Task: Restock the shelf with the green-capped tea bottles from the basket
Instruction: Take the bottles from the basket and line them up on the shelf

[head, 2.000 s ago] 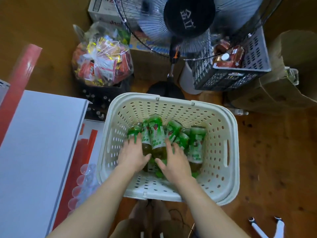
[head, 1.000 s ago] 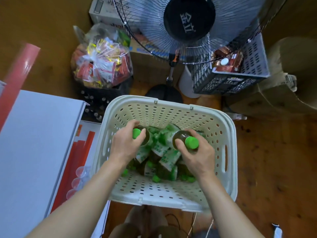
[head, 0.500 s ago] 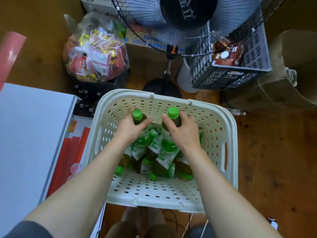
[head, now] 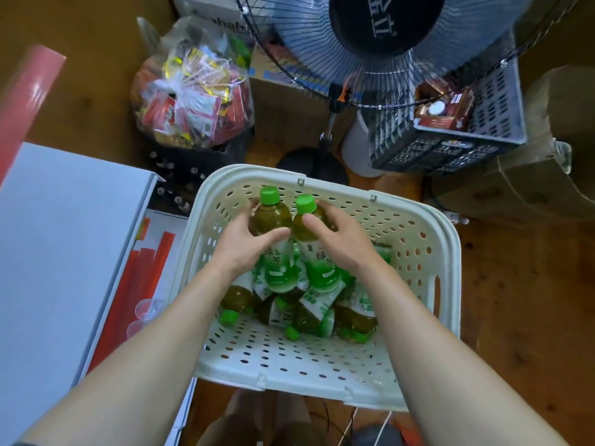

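A cream perforated basket (head: 418, 249) stands on the wooden floor in front of me. My left hand (head: 243, 244) grips one green-capped tea bottle (head: 273, 226) upright over the basket's middle. My right hand (head: 338, 239) grips a second green-capped tea bottle (head: 310, 249) right beside it, and the two bottles touch. Several more tea bottles (head: 309, 313) lie jumbled on the basket floor beneath them, caps mostly toward me. No shelf is in view.
A white box (head: 61, 252) lies at the left, with red strips (head: 151, 272) beside it. A standing fan (head: 370, 37) rises behind the basket. A bag of snack packets (head: 193, 88) sits at the back left, a dark crate (head: 450, 136) and cardboard boxes (head: 528, 185) at the back right.
Both hands took a bottle each from the pile, stood them upright and raised them higher above the other bottles. The two held bottles came together, side by side.
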The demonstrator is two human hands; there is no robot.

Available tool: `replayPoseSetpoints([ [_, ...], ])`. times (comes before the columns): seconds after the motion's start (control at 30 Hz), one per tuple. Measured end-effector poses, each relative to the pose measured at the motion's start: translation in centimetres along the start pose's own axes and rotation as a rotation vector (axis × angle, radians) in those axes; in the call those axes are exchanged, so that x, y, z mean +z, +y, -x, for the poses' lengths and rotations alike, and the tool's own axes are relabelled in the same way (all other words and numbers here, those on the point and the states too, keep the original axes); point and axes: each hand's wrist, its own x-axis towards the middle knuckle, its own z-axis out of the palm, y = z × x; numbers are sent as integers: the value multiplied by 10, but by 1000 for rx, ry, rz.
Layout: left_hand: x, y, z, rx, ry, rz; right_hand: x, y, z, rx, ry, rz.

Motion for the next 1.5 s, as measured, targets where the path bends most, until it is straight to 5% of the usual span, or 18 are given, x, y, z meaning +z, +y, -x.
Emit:
replayPoseSetpoints([
  [0.37, 8, 40, 29, 74, -12, 203, -27, -16, 37, -8, 48, -114],
  [0.87, -83, 149, 125, 248, 145, 250, -68, -148, 107, -370, 209, -69],
  [1.13, -137, 189, 221, 411, 476, 164, -83, -239, 157, -653, 109, -101],
  [1.5, -204, 181, 393, 419, 895, 111, -26, -348, 258, -986, -127, -29],
])
